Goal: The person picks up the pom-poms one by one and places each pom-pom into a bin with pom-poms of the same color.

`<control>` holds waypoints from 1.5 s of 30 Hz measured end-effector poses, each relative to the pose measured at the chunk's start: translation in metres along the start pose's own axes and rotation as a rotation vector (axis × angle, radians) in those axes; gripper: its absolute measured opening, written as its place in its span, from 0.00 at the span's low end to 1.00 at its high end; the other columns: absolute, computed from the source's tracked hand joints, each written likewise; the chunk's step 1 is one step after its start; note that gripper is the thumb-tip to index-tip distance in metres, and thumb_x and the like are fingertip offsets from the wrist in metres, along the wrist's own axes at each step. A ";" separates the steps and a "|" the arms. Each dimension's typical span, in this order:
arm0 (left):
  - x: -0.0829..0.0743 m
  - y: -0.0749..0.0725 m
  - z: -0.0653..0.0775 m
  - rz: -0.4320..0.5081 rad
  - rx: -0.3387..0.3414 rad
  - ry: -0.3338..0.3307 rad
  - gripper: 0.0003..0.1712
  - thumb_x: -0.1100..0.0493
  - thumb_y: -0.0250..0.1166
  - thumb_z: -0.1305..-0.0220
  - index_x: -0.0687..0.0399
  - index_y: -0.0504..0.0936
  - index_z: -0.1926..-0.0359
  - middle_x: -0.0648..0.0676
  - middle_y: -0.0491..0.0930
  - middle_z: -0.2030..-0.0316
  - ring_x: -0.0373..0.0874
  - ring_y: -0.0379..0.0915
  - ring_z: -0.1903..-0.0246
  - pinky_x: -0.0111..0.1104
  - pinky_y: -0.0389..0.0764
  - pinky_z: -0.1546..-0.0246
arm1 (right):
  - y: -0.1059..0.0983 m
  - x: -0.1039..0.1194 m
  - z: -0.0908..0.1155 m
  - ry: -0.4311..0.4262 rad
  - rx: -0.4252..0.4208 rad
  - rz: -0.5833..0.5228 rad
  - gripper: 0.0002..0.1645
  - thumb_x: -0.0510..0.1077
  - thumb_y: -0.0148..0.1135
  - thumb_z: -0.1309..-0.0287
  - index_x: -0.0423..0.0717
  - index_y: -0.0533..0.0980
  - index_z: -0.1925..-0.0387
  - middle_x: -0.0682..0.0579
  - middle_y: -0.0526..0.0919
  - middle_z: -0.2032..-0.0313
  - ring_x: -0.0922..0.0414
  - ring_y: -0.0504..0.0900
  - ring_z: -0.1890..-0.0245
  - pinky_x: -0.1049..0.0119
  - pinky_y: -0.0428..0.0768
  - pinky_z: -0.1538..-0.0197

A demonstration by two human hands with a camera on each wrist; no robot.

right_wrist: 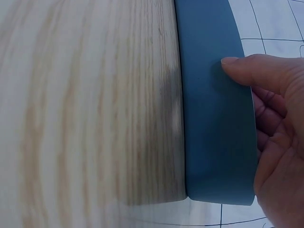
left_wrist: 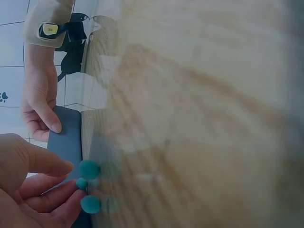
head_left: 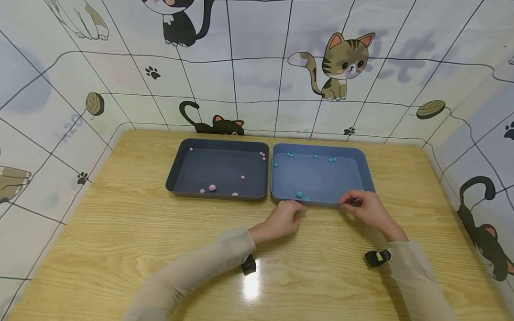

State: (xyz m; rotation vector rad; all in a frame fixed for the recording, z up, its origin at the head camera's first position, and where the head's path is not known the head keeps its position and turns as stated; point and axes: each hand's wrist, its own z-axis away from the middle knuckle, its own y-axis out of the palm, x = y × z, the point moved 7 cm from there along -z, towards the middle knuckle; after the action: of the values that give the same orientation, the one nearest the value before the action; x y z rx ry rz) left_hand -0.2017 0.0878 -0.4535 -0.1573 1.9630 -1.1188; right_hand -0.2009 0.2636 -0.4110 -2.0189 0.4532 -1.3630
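My right hand grips the front wall of the blue tray near its right corner. In the right wrist view its thumb presses the outer wall and the other fingers curl over the rim. My left hand is at the tray's front left corner, fingers bent, thumb apart from them. Beside those fingers, in the left wrist view, are a small teal ball and two larger teal balls, seemingly on the table by the tray wall. The head view hides them. Several teal balls lie inside the tray.
A dark grey tray adjoins the blue one on the left, holding several pink balls. Both trays stand on a wooden table, near its back edge. Cat-patterned walls enclose the back and sides.
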 end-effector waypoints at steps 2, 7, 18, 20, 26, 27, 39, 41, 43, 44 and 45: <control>0.000 0.002 -0.001 -0.017 0.007 0.003 0.13 0.76 0.60 0.49 0.66 0.84 0.61 0.58 0.83 0.62 0.45 0.79 0.59 0.25 0.78 0.59 | 0.000 0.000 0.000 -0.001 0.000 0.001 0.07 0.22 0.64 0.55 0.32 0.79 0.74 0.44 0.81 0.75 0.61 0.77 0.73 0.75 0.76 0.71; -0.002 0.006 -0.003 -0.042 0.049 -0.010 0.13 0.76 0.59 0.48 0.62 0.85 0.64 0.54 0.84 0.64 0.43 0.79 0.60 0.23 0.76 0.60 | 0.000 0.000 0.000 0.007 0.003 0.004 0.05 0.23 0.65 0.54 0.32 0.79 0.74 0.43 0.81 0.75 0.59 0.78 0.73 0.76 0.76 0.70; -0.004 0.007 -0.004 -0.045 0.105 -0.053 0.16 0.79 0.57 0.57 0.59 0.83 0.72 0.52 0.81 0.71 0.38 0.74 0.69 0.19 0.71 0.71 | 0.005 -0.021 0.001 0.000 -0.009 -0.007 0.08 0.22 0.64 0.55 0.34 0.79 0.74 0.45 0.81 0.74 0.61 0.78 0.73 0.77 0.76 0.71; -0.003 0.007 -0.004 -0.021 0.096 -0.045 0.16 0.80 0.57 0.59 0.59 0.83 0.74 0.51 0.81 0.72 0.37 0.73 0.71 0.19 0.70 0.72 | 0.007 -0.031 0.001 0.009 -0.005 -0.014 0.09 0.22 0.65 0.55 0.36 0.80 0.73 0.47 0.82 0.74 0.64 0.77 0.72 0.78 0.75 0.70; 0.000 0.007 -0.005 0.056 0.054 0.023 0.13 0.78 0.58 0.60 0.60 0.82 0.76 0.51 0.80 0.76 0.36 0.71 0.75 0.17 0.68 0.73 | 0.009 -0.045 0.002 0.023 0.005 -0.033 0.07 0.27 0.66 0.52 0.40 0.80 0.73 0.46 0.82 0.73 0.69 0.76 0.71 0.78 0.76 0.69; 0.000 0.006 -0.005 0.077 0.047 0.035 0.12 0.77 0.59 0.59 0.60 0.82 0.76 0.52 0.80 0.76 0.36 0.71 0.75 0.17 0.68 0.73 | 0.009 -0.045 0.002 0.023 0.005 -0.035 0.07 0.27 0.66 0.51 0.40 0.80 0.73 0.46 0.82 0.73 0.69 0.76 0.71 0.78 0.76 0.69; -0.014 -0.015 -0.021 0.361 0.030 0.081 0.09 0.78 0.58 0.51 0.69 0.82 0.70 0.61 0.83 0.70 0.41 0.76 0.72 0.19 0.74 0.69 | 0.009 -0.042 0.002 0.005 -0.003 -0.013 0.07 0.27 0.67 0.53 0.39 0.81 0.73 0.47 0.82 0.73 0.67 0.77 0.72 0.77 0.76 0.70; -0.016 -0.021 -0.026 0.390 0.029 0.075 0.08 0.78 0.58 0.49 0.70 0.82 0.69 0.62 0.82 0.69 0.43 0.77 0.70 0.19 0.75 0.67 | 0.006 -0.030 0.001 0.003 -0.005 0.000 0.06 0.26 0.66 0.53 0.36 0.80 0.73 0.46 0.82 0.74 0.65 0.77 0.72 0.77 0.76 0.70; -0.015 -0.026 -0.031 0.425 0.029 0.059 0.07 0.77 0.58 0.47 0.70 0.82 0.68 0.63 0.82 0.68 0.43 0.77 0.69 0.20 0.76 0.65 | 0.004 -0.018 0.000 0.002 -0.007 0.008 0.06 0.24 0.66 0.54 0.34 0.80 0.73 0.44 0.82 0.74 0.64 0.77 0.72 0.78 0.76 0.70; -0.014 -0.029 -0.034 0.441 0.023 0.046 0.07 0.77 0.58 0.46 0.70 0.82 0.68 0.63 0.82 0.67 0.44 0.77 0.68 0.21 0.76 0.65 | 0.003 -0.011 0.000 0.004 -0.007 0.010 0.06 0.24 0.65 0.54 0.33 0.80 0.74 0.43 0.82 0.74 0.64 0.77 0.73 0.78 0.76 0.70; -0.013 -0.032 -0.037 0.450 0.016 0.039 0.07 0.76 0.59 0.45 0.70 0.81 0.67 0.63 0.81 0.67 0.44 0.76 0.68 0.21 0.76 0.64 | 0.002 -0.005 -0.001 0.005 -0.008 0.010 0.06 0.23 0.65 0.55 0.32 0.79 0.74 0.42 0.82 0.75 0.63 0.78 0.73 0.78 0.76 0.70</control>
State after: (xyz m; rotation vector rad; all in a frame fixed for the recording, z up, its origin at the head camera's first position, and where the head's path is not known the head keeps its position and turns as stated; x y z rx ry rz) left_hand -0.2289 0.0990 -0.4125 0.3044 1.8958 -0.8440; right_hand -0.2037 0.2652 -0.4154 -2.0174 0.4716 -1.3629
